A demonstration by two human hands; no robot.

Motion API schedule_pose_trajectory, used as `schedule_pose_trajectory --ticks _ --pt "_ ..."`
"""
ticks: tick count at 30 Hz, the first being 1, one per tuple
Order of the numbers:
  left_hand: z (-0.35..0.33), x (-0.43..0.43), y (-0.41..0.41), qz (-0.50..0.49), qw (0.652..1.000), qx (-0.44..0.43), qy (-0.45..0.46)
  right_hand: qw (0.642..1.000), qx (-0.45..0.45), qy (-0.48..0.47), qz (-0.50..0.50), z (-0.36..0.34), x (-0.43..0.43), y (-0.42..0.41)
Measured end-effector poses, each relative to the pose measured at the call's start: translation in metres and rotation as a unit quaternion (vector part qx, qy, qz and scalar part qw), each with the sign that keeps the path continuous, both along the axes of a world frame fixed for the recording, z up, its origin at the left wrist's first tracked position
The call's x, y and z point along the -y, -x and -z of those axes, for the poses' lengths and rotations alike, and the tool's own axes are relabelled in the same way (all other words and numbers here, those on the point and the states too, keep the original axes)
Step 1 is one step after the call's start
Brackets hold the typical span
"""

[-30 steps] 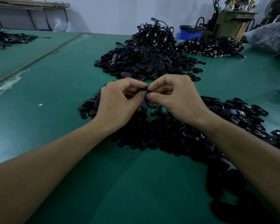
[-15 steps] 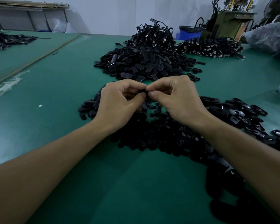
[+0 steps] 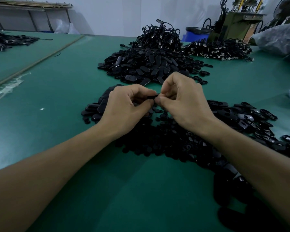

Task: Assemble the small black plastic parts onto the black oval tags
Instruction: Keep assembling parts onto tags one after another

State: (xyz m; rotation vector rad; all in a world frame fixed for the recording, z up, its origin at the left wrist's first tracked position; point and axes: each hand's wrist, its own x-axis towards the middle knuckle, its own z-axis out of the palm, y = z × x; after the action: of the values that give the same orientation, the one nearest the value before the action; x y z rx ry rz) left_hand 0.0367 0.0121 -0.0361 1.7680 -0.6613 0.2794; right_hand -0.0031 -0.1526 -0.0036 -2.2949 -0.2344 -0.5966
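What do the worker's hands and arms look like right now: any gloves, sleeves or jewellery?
Both are bare. The left hand and right hand wear no gloves, and no rings show on the visible fingers. Neither wrist carries a watch or band. The left forearm and right forearm are uncovered to the frame's edge, with no sleeve in view.

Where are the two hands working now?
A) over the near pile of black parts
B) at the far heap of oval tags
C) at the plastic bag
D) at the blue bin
A: the left hand and right hand meet, pinching a black piece between fingertips, above the near pile of black parts.
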Motion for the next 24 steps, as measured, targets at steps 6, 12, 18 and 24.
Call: schedule_pose_trajectory --ticks 6,12,18,24 --pt "-0.001 0.003 0.008 -0.057 0.995 0.057 -0.06 1.0 -0.007 -0.013 0.005 -0.002 -0.003 0.002" --pt "-0.002 0.001 0.008 -0.099 0.99 0.079 -0.065 0.999 -0.023 0.012 -0.039 -0.008 -0.009 0.006" --pt "-0.001 0.003 0.005 -0.078 0.995 0.053 -0.026 0.999 -0.01 0.02 -0.024 -0.007 0.001 -0.001" --pt "-0.002 0.001 0.002 -0.028 1.0 0.002 0.009 0.993 -0.051 -0.056 -0.09 -0.003 0.014 -0.008"
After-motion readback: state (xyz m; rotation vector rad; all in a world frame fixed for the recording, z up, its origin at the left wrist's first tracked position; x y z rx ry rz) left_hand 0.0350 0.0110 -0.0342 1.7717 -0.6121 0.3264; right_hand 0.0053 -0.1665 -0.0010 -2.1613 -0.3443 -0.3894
